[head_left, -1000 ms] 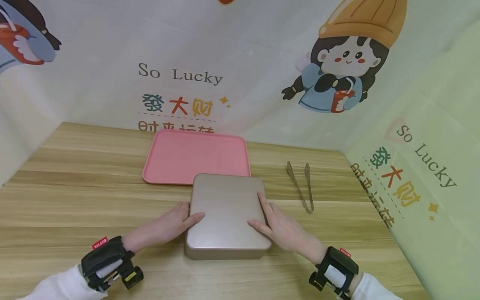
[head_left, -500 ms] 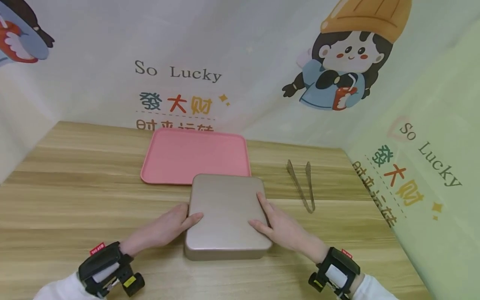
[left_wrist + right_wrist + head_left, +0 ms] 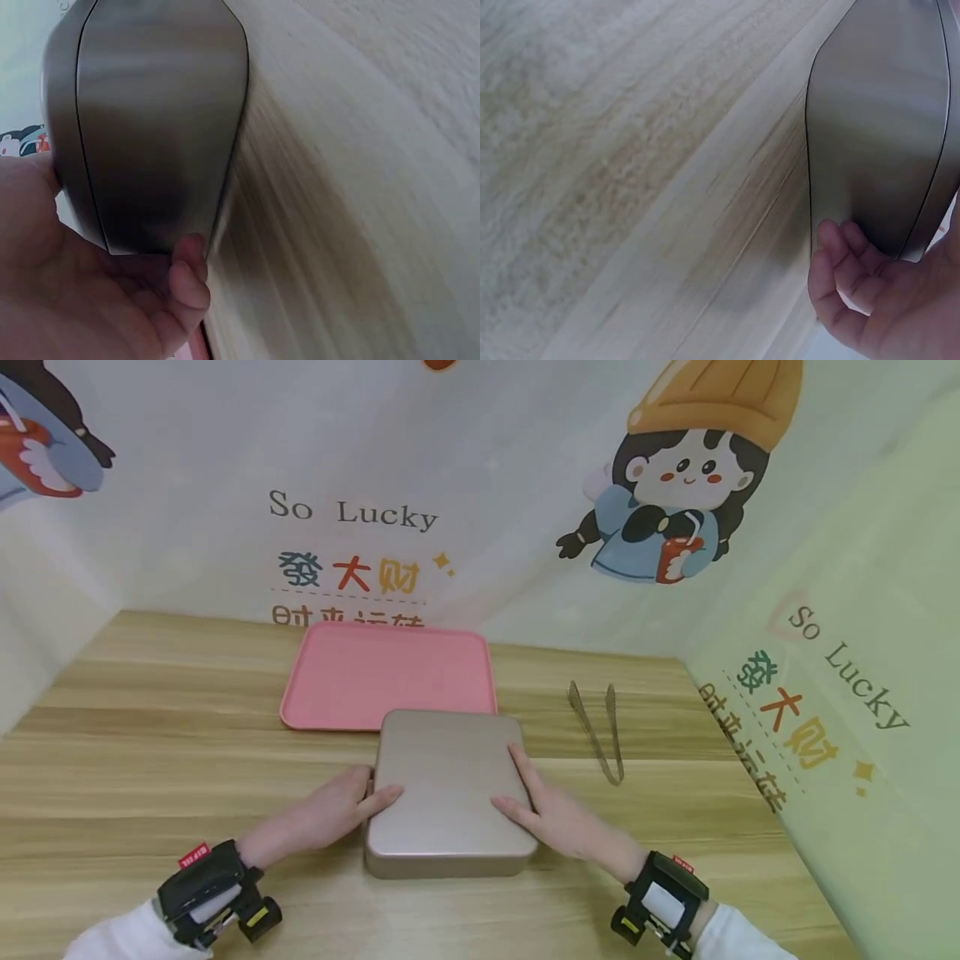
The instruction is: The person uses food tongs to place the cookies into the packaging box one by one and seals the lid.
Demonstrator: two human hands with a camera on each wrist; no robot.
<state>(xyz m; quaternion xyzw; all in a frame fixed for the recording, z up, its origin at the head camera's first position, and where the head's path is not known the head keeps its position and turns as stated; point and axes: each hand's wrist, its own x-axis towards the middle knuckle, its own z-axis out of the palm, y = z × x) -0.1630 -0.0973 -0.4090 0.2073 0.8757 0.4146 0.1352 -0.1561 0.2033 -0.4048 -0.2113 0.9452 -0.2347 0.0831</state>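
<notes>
On table (image 3: 150, 760) | left hand (image 3: 326, 814), right hand (image 3: 558, 818) grip tin (image 3: 446, 789) | fingers curled under edges

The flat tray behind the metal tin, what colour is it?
The flat rectangular plastic tray is plain pink, clearest in the head view.

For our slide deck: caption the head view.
Both hands, left hand and right hand, grip an upturned gold baking pan on a wooden table.

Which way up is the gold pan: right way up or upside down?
Upside down: the gold pan shows a flat, closed top with no hollow, both hands gripping its sides.
</notes>
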